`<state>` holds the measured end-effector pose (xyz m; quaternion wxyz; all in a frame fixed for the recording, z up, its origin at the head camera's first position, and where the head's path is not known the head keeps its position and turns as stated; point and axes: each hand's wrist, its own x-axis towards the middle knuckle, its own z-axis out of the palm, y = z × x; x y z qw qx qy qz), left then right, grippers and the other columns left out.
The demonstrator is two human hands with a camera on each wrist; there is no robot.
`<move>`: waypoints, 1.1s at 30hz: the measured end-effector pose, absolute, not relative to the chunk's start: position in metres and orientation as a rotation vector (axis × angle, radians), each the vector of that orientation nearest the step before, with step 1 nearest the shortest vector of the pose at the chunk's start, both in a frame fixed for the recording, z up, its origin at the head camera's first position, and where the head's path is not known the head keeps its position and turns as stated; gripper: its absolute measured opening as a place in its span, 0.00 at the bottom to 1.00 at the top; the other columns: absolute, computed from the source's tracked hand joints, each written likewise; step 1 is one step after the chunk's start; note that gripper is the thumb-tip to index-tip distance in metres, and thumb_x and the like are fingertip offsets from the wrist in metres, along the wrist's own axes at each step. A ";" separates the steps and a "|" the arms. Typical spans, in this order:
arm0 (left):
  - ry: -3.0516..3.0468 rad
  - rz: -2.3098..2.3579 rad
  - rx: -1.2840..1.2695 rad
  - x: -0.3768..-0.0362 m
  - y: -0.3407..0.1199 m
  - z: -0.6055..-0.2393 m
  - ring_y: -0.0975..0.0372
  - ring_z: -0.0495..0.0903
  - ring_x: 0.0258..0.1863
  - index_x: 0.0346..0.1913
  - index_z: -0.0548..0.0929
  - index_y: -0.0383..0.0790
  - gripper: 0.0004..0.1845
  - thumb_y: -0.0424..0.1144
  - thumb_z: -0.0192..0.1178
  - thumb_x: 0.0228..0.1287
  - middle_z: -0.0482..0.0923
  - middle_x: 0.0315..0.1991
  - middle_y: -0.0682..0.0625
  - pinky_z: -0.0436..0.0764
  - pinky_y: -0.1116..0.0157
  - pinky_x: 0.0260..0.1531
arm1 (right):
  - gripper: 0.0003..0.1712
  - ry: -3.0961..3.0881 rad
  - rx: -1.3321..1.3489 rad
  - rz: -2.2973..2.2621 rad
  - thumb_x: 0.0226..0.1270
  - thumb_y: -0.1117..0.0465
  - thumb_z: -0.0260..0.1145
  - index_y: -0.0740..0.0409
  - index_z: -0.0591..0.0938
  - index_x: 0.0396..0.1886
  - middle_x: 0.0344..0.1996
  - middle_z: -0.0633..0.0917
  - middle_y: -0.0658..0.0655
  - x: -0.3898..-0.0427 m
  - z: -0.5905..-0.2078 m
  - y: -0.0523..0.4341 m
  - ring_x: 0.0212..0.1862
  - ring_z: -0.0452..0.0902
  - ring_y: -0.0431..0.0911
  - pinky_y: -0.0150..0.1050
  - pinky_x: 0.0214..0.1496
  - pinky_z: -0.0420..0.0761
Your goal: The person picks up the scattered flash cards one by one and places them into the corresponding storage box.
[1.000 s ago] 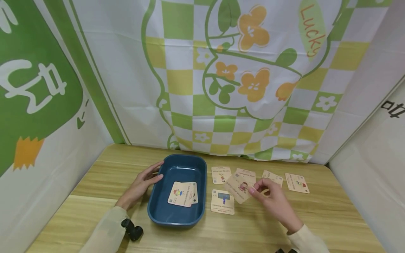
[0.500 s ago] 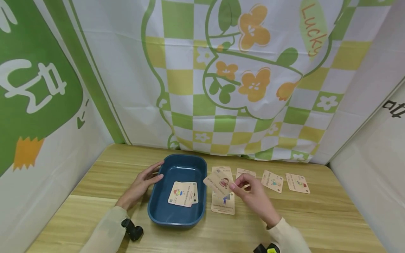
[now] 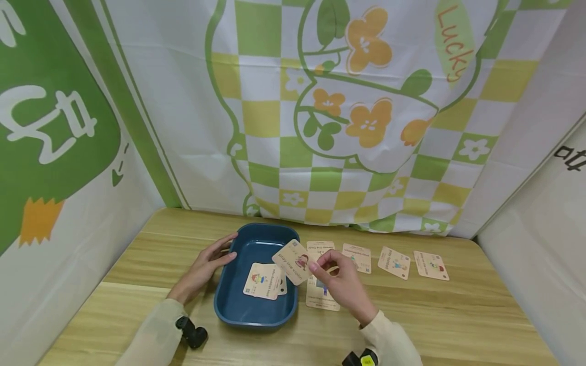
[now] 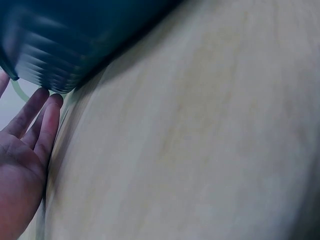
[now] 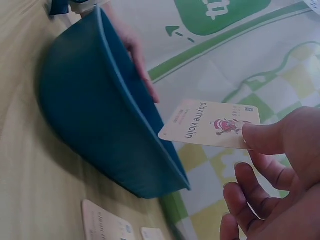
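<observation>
A dark blue tray [image 3: 228, 299] stands on the wooden table, with a small stack of picture cards [image 3: 264, 280] lying inside it. My right hand [image 3: 338, 278] pinches one card, "play the violin" [image 3: 293, 261] [image 5: 212, 123], between thumb and fingers, held in the air over the tray's right rim [image 5: 125, 95]. My left hand [image 3: 204, 265] lies with straight fingers [image 4: 42, 120] against the tray's left wall [image 4: 60, 45]. Several more cards [image 3: 359, 257] lie flat on the table to the right of the tray.
Cards [image 3: 430, 265] run in a row toward the table's right side, and one [image 3: 321, 299] lies partly under my right hand. Patterned cloth walls close in the back and both sides. A wrist camera mount [image 3: 192, 331] shows on my left sleeve.
My right hand has carried the pinched card leftward from above the row of cards to over the tray's right rim. The left hand and tray have stayed still.
</observation>
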<state>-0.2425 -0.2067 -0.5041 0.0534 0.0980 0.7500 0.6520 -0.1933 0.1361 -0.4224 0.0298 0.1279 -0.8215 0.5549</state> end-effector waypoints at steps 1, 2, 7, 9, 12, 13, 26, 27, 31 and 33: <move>2.279 1.981 0.299 -0.243 -0.207 -0.504 0.40 0.54 0.76 0.78 0.64 0.46 0.32 0.44 0.59 0.75 0.58 0.76 0.38 0.53 0.37 0.71 | 0.09 -2.528 0.393 1.722 0.68 0.61 0.72 0.58 0.81 0.31 0.29 0.80 0.52 -0.194 -0.424 0.135 0.37 0.74 0.46 0.40 0.42 0.73; 2.283 1.978 0.298 -0.243 -0.207 -0.504 0.40 0.55 0.76 0.78 0.64 0.46 0.32 0.44 0.59 0.75 0.58 0.76 0.38 0.53 0.37 0.71 | 0.09 -2.526 0.391 1.728 0.68 0.61 0.72 0.58 0.81 0.31 0.29 0.80 0.52 -0.194 -0.426 0.133 0.37 0.74 0.46 0.40 0.41 0.73; 2.282 1.972 0.292 -0.243 -0.207 -0.504 0.41 0.54 0.76 0.78 0.64 0.46 0.33 0.44 0.60 0.75 0.58 0.76 0.39 0.53 0.37 0.71 | 0.09 -2.539 0.382 1.713 0.68 0.61 0.72 0.58 0.81 0.30 0.28 0.79 0.52 -0.195 -0.433 0.129 0.36 0.74 0.46 0.38 0.39 0.72; 2.283 1.971 0.288 -0.243 -0.206 -0.503 0.40 0.54 0.76 0.78 0.64 0.46 0.32 0.45 0.59 0.75 0.58 0.77 0.38 0.52 0.37 0.71 | 0.09 -2.552 0.383 1.703 0.67 0.62 0.72 0.58 0.81 0.29 0.28 0.79 0.52 -0.195 -0.436 0.129 0.36 0.74 0.45 0.39 0.40 0.72; 2.283 1.970 0.285 -0.242 -0.207 -0.502 0.40 0.54 0.76 0.78 0.64 0.47 0.32 0.45 0.59 0.75 0.58 0.77 0.38 0.52 0.36 0.71 | 0.09 -2.570 0.400 1.693 0.66 0.63 0.73 0.58 0.81 0.30 0.29 0.79 0.51 -0.195 -0.439 0.128 0.35 0.74 0.45 0.39 0.40 0.74; 2.285 1.969 0.285 -0.242 -0.206 -0.502 0.40 0.54 0.76 0.78 0.64 0.47 0.32 0.45 0.59 0.75 0.58 0.77 0.38 0.52 0.36 0.71 | 0.09 -2.574 0.410 1.693 0.66 0.64 0.73 0.58 0.81 0.30 0.29 0.79 0.51 -0.196 -0.440 0.128 0.35 0.75 0.45 0.39 0.40 0.75; 2.280 1.975 0.271 -0.243 -0.207 -0.504 0.41 0.53 0.76 0.78 0.64 0.47 0.32 0.45 0.59 0.75 0.57 0.77 0.39 0.51 0.36 0.71 | 0.07 -2.631 0.521 1.624 0.63 0.61 0.76 0.58 0.85 0.32 0.30 0.81 0.50 -0.195 -0.451 0.126 0.34 0.75 0.44 0.36 0.38 0.75; 2.280 1.976 0.272 -0.243 -0.207 -0.504 0.40 0.53 0.76 0.78 0.64 0.47 0.32 0.45 0.59 0.75 0.57 0.77 0.39 0.50 0.35 0.71 | 0.07 -2.642 0.529 1.609 0.63 0.61 0.76 0.58 0.85 0.32 0.30 0.81 0.50 -0.196 -0.452 0.127 0.34 0.76 0.44 0.36 0.38 0.75; 2.275 1.979 0.276 -0.243 -0.207 -0.503 0.40 0.53 0.76 0.78 0.64 0.47 0.32 0.45 0.59 0.75 0.57 0.77 0.38 0.50 0.35 0.71 | 0.07 -2.670 0.542 1.585 0.65 0.60 0.75 0.58 0.85 0.34 0.28 0.81 0.50 -0.197 -0.455 0.128 0.33 0.76 0.44 0.35 0.37 0.75; 2.269 1.984 0.279 -0.243 -0.206 -0.503 0.40 0.53 0.76 0.78 0.64 0.47 0.32 0.44 0.59 0.75 0.57 0.77 0.38 0.49 0.35 0.71 | 0.08 -2.674 0.540 1.590 0.65 0.59 0.74 0.59 0.85 0.34 0.27 0.81 0.50 -0.197 -0.456 0.129 0.33 0.76 0.44 0.35 0.36 0.75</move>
